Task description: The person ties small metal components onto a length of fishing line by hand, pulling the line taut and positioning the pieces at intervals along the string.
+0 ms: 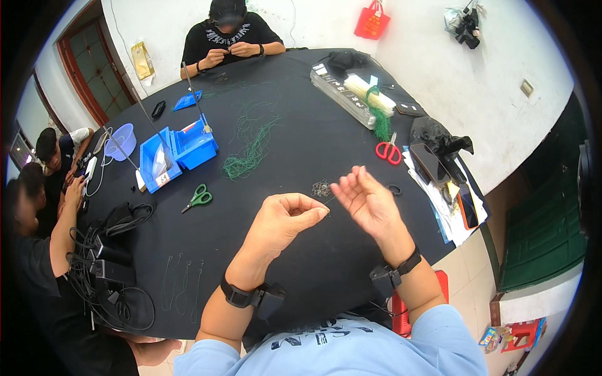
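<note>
The black counter (301, 138) spreads out before me, and at its far edge a person in a black top (210, 41) bends over their own raised hands. To my left sit the open blue bins (179, 153), and to the right of them a loose green tangle of line (248, 156) is spread flat. My left hand (282, 222) is pinching a thin strand (331, 202) between thumb and forefinger, over the counter in front of me. My right hand (371, 203) is just beside it, palm showing and fingers loosely spread; I can't tell whether they touch the strand. Red-handled scissors (390, 151) lie beyond my right hand, green-handled scissors (199, 197) off to the left. A small heap of metal bits (321, 188) shows between my hands, just beyond the strand.
</note>
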The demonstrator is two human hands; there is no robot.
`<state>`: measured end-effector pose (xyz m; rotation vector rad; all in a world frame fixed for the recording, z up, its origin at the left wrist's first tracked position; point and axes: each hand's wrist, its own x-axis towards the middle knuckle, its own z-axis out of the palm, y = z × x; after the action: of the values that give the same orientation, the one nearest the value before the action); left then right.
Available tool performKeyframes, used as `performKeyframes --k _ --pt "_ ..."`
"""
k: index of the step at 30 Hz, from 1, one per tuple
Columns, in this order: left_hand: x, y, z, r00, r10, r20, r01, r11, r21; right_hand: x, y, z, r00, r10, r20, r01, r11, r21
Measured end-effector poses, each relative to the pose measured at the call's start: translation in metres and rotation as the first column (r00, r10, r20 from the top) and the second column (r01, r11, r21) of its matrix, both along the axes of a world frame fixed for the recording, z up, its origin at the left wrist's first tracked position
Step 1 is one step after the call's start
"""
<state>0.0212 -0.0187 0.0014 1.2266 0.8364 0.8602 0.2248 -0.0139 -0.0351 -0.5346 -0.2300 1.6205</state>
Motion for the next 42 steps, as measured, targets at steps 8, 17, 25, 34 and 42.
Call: performKeyframes --k 8,17,25,34,42 --pt "-0.008 0.006 -0.001 0.994 -0.038 -0.098 0.038 0.999 -0.006 0.025 0.009 0.012 0.939 -0.078 0.335 0.035 0.991 0.132" --pt "-0.009 0.01 -0.003 0.993 -0.048 -0.105 0.049 0.999 0.001 0.024 -0.008 0.036 0.656 0.271 0.704 -0.483 0.868 0.116" --pt "-0.006 0.007 -0.002 0.996 -0.056 -0.063 0.056 0.998 0.011 0.012 -0.019 0.039 0.675 0.519 0.524 -0.634 0.772 0.052" --pt "-0.005 0.005 -0.001 0.993 -0.084 -0.077 0.083 0.996 -0.02 0.011 -0.023 0.042 0.583 0.494 0.645 -0.616 0.786 -0.046" --pt "-0.004 0.006 -0.004 0.988 -0.115 -0.103 0.113 0.993 -0.024 0.016 -0.024 0.042 0.535 0.532 0.656 -0.648 0.757 -0.086"
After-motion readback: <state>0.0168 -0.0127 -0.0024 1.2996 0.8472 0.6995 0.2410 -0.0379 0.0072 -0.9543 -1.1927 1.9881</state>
